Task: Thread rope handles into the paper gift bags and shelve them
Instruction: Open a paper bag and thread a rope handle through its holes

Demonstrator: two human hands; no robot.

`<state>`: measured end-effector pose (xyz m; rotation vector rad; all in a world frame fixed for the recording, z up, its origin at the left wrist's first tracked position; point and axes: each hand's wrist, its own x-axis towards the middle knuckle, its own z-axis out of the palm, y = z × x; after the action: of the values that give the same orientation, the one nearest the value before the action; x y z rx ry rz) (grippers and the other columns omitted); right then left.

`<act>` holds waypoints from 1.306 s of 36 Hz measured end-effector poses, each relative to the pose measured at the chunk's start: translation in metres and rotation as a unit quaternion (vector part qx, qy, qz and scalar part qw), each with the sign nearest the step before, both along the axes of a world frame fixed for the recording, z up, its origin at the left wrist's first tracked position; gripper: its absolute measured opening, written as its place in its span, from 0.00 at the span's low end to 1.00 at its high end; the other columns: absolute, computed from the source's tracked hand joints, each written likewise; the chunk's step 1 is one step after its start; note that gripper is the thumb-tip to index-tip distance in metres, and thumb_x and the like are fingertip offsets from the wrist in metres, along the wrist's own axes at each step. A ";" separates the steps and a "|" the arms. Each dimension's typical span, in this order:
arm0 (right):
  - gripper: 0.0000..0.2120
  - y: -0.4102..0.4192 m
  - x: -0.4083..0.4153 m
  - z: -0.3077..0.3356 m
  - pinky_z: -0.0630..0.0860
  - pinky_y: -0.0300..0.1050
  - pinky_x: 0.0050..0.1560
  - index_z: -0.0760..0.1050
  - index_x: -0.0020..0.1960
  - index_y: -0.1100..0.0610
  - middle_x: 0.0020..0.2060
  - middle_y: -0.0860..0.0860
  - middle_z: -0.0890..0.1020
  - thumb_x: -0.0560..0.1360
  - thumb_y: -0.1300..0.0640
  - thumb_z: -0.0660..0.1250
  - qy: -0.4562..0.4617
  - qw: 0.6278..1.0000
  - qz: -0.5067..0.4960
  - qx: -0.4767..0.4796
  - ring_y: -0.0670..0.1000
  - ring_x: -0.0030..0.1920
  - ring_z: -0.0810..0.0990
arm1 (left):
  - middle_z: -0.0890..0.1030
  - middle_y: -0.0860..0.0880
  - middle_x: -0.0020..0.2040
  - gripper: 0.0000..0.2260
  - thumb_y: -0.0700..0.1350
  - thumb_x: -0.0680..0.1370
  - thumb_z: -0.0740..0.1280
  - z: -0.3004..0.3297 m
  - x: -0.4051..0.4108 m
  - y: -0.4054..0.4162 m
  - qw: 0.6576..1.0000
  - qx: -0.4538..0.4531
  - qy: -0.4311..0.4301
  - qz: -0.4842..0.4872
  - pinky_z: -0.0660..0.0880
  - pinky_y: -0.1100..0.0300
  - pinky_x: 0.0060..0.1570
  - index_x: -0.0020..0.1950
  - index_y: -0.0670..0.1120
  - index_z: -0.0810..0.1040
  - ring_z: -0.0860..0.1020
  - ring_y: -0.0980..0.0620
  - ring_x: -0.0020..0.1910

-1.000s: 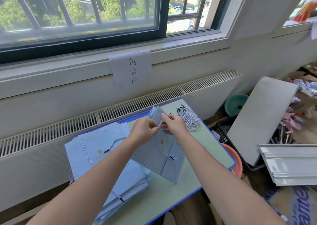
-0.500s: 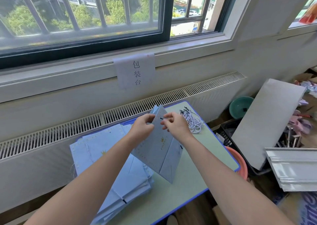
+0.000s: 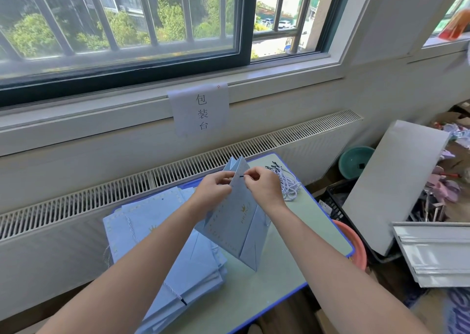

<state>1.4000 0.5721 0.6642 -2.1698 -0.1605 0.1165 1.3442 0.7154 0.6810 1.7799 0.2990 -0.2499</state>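
Desk (image 3: 292, 277), hands pinching gift bag (image 3: 236, 221), rope tip perhaps

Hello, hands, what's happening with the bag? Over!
Left hand grips blue gift bag top. Right hand pinches black rope tip at the bag. Nothing blocking.

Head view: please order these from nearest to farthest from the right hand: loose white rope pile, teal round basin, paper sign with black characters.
From the right hand:
1. Loose white rope pile, just to its right on the table.
2. Paper sign with black characters, above, under the window sill.
3. Teal round basin, far right, on the floor.
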 end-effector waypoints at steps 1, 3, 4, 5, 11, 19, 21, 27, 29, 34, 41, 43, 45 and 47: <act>0.05 0.000 0.000 0.001 0.71 0.37 0.40 0.81 0.46 0.56 0.37 0.47 0.81 0.75 0.61 0.66 0.001 1.000 0.001 -0.003 0.48 0.41 0.79 | 0.84 0.51 0.50 0.21 0.36 0.72 0.60 0.001 0.000 -0.001 1.000 -0.002 -0.002 -0.003 0.81 0.44 0.49 0.57 0.55 0.81 0.83 0.48 0.49; 0.05 0.001 -0.001 0.001 0.72 0.37 0.41 0.81 0.45 0.56 0.36 0.47 0.81 0.75 0.61 0.66 0.006 1.000 0.015 -0.010 0.47 0.41 0.80 | 0.84 0.49 0.50 0.21 0.34 0.73 0.60 0.001 -0.001 -0.003 1.000 -0.005 -0.007 -0.006 0.81 0.44 0.50 0.58 0.53 0.81 0.83 0.47 0.49; 0.06 0.001 -0.001 0.001 0.73 0.37 0.41 0.82 0.46 0.56 0.36 0.47 0.82 0.75 0.62 0.66 0.012 1.000 0.022 -0.009 0.48 0.41 0.81 | 0.84 0.48 0.50 0.21 0.34 0.73 0.60 0.002 -0.001 -0.004 1.000 -0.006 -0.006 -0.003 0.81 0.44 0.50 0.59 0.52 0.81 0.83 0.47 0.49; 0.06 0.000 -0.001 0.002 0.74 0.38 0.43 0.82 0.46 0.56 0.37 0.48 0.82 0.76 0.62 0.66 0.017 0.999 0.027 -0.005 0.49 0.42 0.81 | 0.84 0.48 0.49 0.21 0.33 0.74 0.59 0.002 -0.001 -0.005 1.000 -0.011 -0.003 0.001 0.80 0.45 0.50 0.60 0.51 0.80 0.83 0.47 0.48; 0.13 -0.003 -0.014 0.004 0.74 0.40 0.49 0.79 0.58 0.59 0.52 0.57 0.78 0.76 0.53 0.68 0.036 0.991 0.126 -0.015 0.50 0.51 0.79 | 0.83 0.38 0.53 0.24 0.25 0.74 0.51 0.013 0.004 -0.008 0.987 -0.142 0.052 0.049 0.81 0.54 0.42 0.65 0.39 0.75 0.84 0.43 0.48; 0.27 -0.014 -0.015 0.009 0.69 0.36 0.57 0.69 0.72 0.55 0.60 0.55 0.72 0.75 0.58 0.69 0.050 0.990 0.134 -0.004 0.50 0.59 0.75 | 0.82 0.39 0.50 0.21 0.30 0.79 0.53 0.018 0.022 -0.020 0.998 0.037 0.044 0.030 0.83 0.54 0.41 0.67 0.41 0.75 0.83 0.44 0.40; 0.25 -0.016 -0.017 0.009 0.70 0.38 0.58 0.71 0.71 0.55 0.59 0.55 0.73 0.75 0.60 0.68 0.050 0.990 0.128 0.009 0.51 0.58 0.75 | 0.81 0.40 0.45 0.15 0.36 0.82 0.57 0.013 0.027 -0.022 0.991 0.131 0.008 0.006 0.83 0.52 0.39 0.64 0.42 0.77 0.83 0.44 0.37; 0.22 -0.024 -0.019 0.008 0.73 0.37 0.57 0.74 0.67 0.57 0.56 0.54 0.79 0.72 0.61 0.64 0.044 0.995 0.073 0.058 0.50 0.56 0.77 | 0.82 0.39 0.43 0.08 0.38 0.80 0.59 0.012 0.033 -0.029 0.948 0.313 -0.048 -0.036 0.81 0.48 0.43 0.48 0.39 0.77 0.83 0.40 0.40; 0.20 -0.029 -0.018 0.008 0.72 0.28 0.49 0.74 0.66 0.58 0.52 0.52 0.79 0.75 0.66 0.62 0.037 0.995 0.045 0.084 0.48 0.52 0.77 | 0.81 0.40 0.45 0.08 0.36 0.78 0.59 0.015 0.034 -0.030 0.915 0.391 -0.025 -0.100 0.78 0.52 0.43 0.49 0.38 0.78 0.81 0.40 0.44; 0.16 -0.038 -0.015 0.006 0.71 0.23 0.43 0.76 0.59 0.54 0.48 0.45 0.80 0.76 0.66 0.59 0.045 0.990 0.023 0.130 0.36 0.47 0.77 | 0.74 0.45 0.38 0.09 0.35 0.77 0.59 0.015 0.031 -0.032 0.845 0.474 0.042 -0.245 0.66 0.56 0.36 0.46 0.38 0.79 0.71 0.44 0.39; 0.12 -0.032 -0.014 0.002 0.77 0.42 0.53 0.78 0.56 0.53 0.50 0.51 0.82 0.74 0.60 0.64 0.047 0.988 0.066 0.129 0.46 0.49 0.80 | 0.82 0.40 0.51 0.14 0.34 0.77 0.57 0.018 0.034 -0.039 0.930 0.331 0.026 -0.159 0.77 0.50 0.47 0.53 0.42 0.81 0.80 0.40 0.50; 0.15 -0.033 -0.015 -0.001 0.78 0.44 0.55 0.78 0.58 0.51 0.55 0.54 0.80 0.72 0.54 0.62 0.078 0.983 0.089 0.139 0.48 0.54 0.80 | 0.83 0.37 0.45 0.13 0.34 0.76 0.56 0.020 0.034 -0.036 0.969 0.225 0.037 -0.095 0.79 0.48 0.48 0.47 0.37 0.81 0.82 0.40 0.45; 0.15 -0.035 -0.014 -0.005 0.80 0.43 0.52 0.77 0.61 0.54 0.57 0.55 0.79 0.75 0.58 0.61 0.104 0.974 0.105 0.173 0.49 0.55 0.80 | 0.83 0.40 0.40 0.12 0.37 0.78 0.56 0.020 0.032 -0.034 0.987 0.144 0.056 -0.053 0.80 0.52 0.42 0.47 0.38 0.79 0.82 0.44 0.39; 0.16 -0.036 -0.014 -0.009 0.81 0.43 0.50 0.75 0.64 0.57 0.55 0.54 0.79 0.79 0.66 0.61 0.101 0.973 0.113 0.174 0.48 0.52 0.80 | 0.82 0.43 0.37 0.10 0.41 0.79 0.59 0.020 0.028 -0.031 0.987 0.136 0.057 -0.056 0.78 0.57 0.37 0.45 0.41 0.78 0.81 0.48 0.36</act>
<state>1.3863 0.5363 0.6549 -1.7724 -0.2891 0.4091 1.3721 0.6847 0.7013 2.0596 0.3273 -0.4081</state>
